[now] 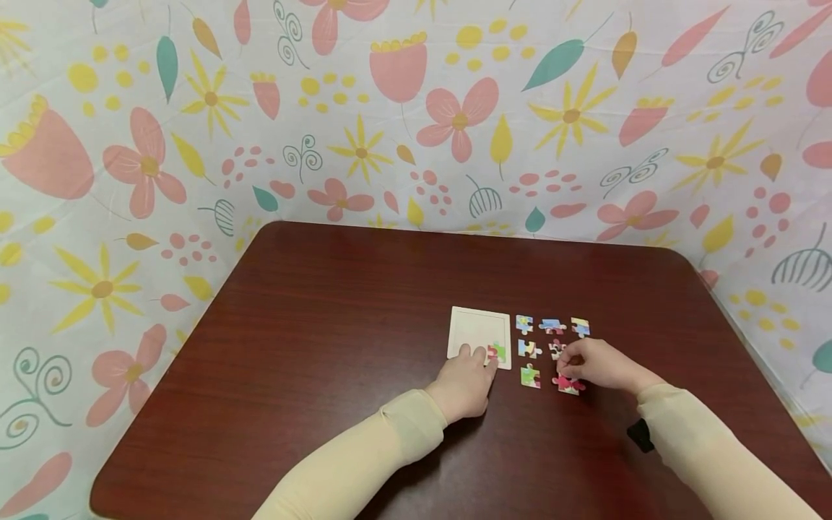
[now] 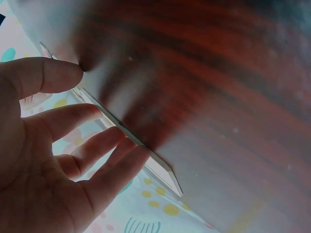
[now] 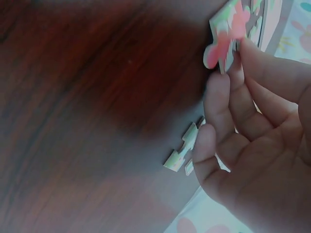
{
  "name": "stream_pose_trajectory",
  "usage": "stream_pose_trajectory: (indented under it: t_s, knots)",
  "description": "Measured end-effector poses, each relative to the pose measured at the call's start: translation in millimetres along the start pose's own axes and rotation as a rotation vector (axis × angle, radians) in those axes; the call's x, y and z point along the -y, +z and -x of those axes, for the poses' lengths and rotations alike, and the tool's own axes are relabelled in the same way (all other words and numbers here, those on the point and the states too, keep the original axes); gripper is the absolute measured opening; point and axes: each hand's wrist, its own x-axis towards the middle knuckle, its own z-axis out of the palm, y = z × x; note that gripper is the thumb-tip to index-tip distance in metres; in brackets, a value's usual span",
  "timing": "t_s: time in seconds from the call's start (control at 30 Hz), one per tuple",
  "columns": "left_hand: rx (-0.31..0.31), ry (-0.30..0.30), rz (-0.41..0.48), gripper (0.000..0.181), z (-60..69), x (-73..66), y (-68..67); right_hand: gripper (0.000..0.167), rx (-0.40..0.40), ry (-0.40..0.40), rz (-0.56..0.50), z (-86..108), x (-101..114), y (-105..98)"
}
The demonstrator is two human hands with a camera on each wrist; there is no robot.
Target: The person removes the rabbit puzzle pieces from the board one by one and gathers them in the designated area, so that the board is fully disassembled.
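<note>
A shallow cream puzzle tray (image 1: pixel 469 328) lies on the table, with a red-and-green piece (image 1: pixel 497 352) set in its lower right corner. My left hand (image 1: pixel 463 383) rests its fingertips along the tray's near edge, the thumb held apart in the left wrist view. To the right, my right hand (image 1: pixel 601 363) pinches the edge of a red puzzle piece (image 1: pixel 568 385) between thumb and fingers. That piece (image 3: pixel 226 36) looks tilted in the right wrist view. Just beyond, another piece (image 1: pixel 556 349) is partly covered by the right hand.
Several loose pieces lie in rows right of the tray, among them a green one (image 1: pixel 530 376), a blue one (image 1: pixel 552 326) and a corner one (image 1: pixel 581 326). The dark red-brown table (image 1: pixel 312 347) reaches back to a flower-patterned cloth (image 1: pixel 390 144).
</note>
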Motion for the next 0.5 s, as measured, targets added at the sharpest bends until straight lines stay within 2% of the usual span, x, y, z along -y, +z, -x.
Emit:
stream_pose_trajectory:
  t_s: [0.17, 0.5]
  knots:
    - [-0.009, -0.003, 0.002, 0.061, 0.3, -0.3, 0.6, 0.008, -0.036, -0.011, 0.039, 1.8, 0.6, 3.8]
    - [-0.013, -0.006, -0.01, 0.061, 0.2, -0.2, 1.1, 0.008, -0.071, -0.003, 0.024, 4.6, 1.7, 5.9]
